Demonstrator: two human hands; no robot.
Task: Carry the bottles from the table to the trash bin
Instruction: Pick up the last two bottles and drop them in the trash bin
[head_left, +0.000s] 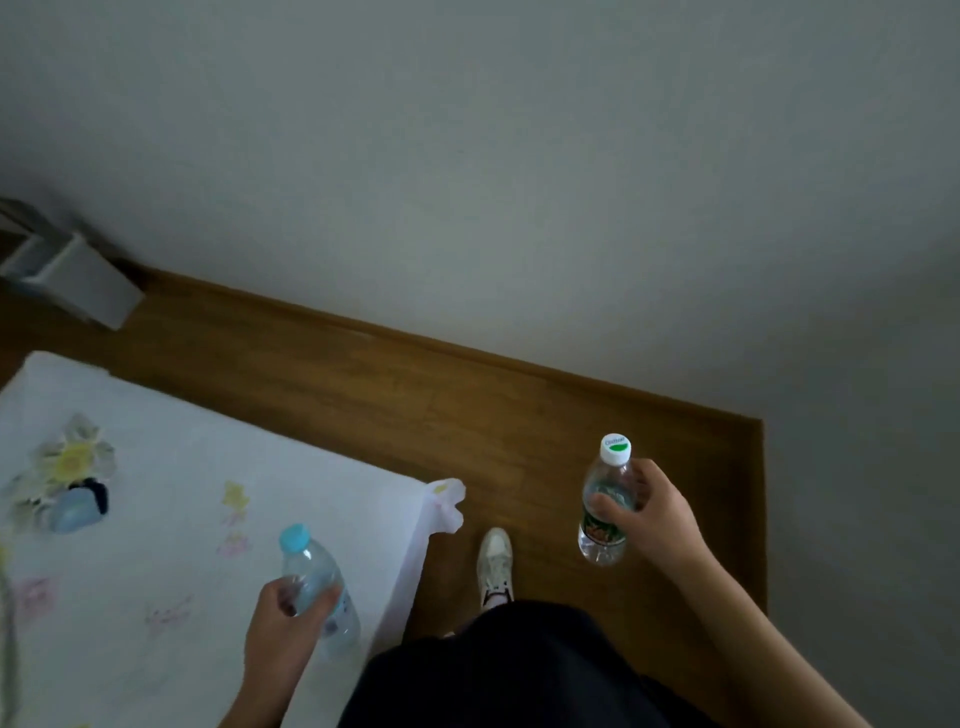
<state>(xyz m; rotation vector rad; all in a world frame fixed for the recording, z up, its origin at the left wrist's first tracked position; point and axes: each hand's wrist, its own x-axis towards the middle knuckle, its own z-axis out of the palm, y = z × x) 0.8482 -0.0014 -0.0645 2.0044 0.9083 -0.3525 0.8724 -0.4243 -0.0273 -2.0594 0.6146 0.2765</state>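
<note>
Left hand (283, 618) gripping blue-capped bottle (319, 587), right hand (654, 512) gripping white-capped bottle (605, 501)

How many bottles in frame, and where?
2. One blue-capped bottle in the left hand, over the tablecloth. One white-capped bottle with a green label in the right hand, over the wood floor. More may sit outside the view.

A clear blue-capped bottle (319, 587) is held over the cloth-covered table (171, 499); a green-labelled, white-capped bottle (605, 506) is held upright above the floor.
</note>
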